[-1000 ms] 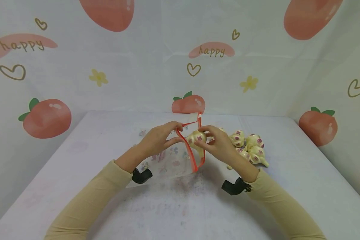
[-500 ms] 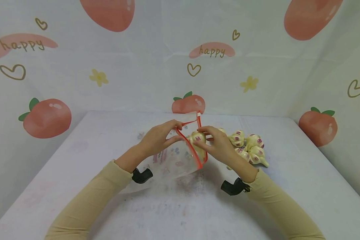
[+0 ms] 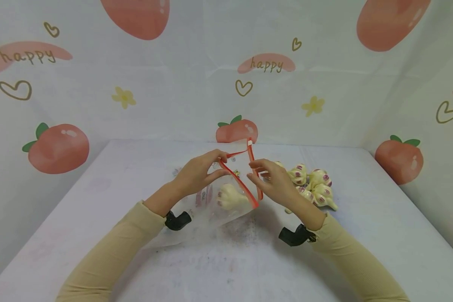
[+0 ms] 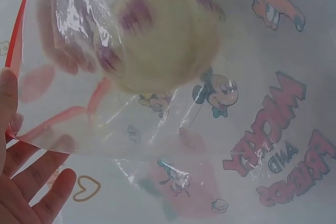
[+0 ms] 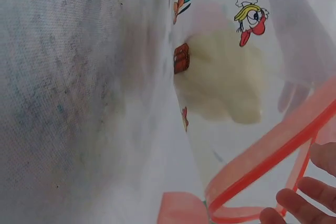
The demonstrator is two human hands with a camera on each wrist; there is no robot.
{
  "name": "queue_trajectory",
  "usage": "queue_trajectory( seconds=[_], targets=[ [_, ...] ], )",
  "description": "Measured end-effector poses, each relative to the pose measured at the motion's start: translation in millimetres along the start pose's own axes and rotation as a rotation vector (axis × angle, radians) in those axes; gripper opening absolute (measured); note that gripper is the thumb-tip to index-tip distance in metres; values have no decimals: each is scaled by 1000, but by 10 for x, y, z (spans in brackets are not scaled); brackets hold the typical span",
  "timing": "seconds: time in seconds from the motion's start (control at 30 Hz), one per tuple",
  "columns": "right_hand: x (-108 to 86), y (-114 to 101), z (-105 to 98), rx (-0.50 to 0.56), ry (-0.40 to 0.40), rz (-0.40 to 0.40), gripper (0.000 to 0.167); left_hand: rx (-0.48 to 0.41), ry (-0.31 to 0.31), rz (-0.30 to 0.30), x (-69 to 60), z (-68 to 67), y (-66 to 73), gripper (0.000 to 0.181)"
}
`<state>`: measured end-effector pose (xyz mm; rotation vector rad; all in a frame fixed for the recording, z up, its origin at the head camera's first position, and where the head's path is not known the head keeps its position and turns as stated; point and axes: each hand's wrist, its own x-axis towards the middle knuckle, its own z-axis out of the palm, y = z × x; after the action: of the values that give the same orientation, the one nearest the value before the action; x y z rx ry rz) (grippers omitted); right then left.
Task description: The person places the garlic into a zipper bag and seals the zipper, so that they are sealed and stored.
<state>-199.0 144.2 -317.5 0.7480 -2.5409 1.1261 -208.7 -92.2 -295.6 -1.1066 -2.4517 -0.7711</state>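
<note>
Garlic bulb (image 4: 168, 35) blurred through bag (image 3: 205, 212) in both wrist views, top cut off in left one. Rear bulb (image 3: 278, 163) mostly hidden in head view. Right fingers (image 5: 300, 205) cropped by right wrist view's edge.

White backdrop (image 3: 181, 109), printed: red fruits (image 3: 58, 149) with green leaves (image 3: 42, 129), yellow flowers (image 3: 123, 97), gold hearts (image 3: 15, 90), "happy" lettering (image 3: 266, 65) on pink patches (image 3: 288, 65). Pale bench (image 3: 53, 235) in front, dark-specked surface.

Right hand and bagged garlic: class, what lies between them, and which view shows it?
The red rim of the bag lies between the right hand and the bagged garlic. The head and right wrist views show it.
</note>
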Motion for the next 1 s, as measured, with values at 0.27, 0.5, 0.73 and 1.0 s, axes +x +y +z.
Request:
queue_trajectory(
  seconds=[0.27, 0.5, 0.73, 1.0],
  targets=[
    [-27, 66, -125, 31, 17, -20, 25, 6, -1, 8, -17, 11, -24, 35],
    [-64, 170, -295, 11, 58, 12, 24, 9, 9, 16, -32, 7, -22, 36],
    [-112, 256, -431, -4, 69, 48, 26, 10, 4, 12, -35, 1, -24, 36],
    [-171, 362, -548, -50, 60, 85, 27, 8, 0, 10, -43, 1, -18, 36]
  ],
)
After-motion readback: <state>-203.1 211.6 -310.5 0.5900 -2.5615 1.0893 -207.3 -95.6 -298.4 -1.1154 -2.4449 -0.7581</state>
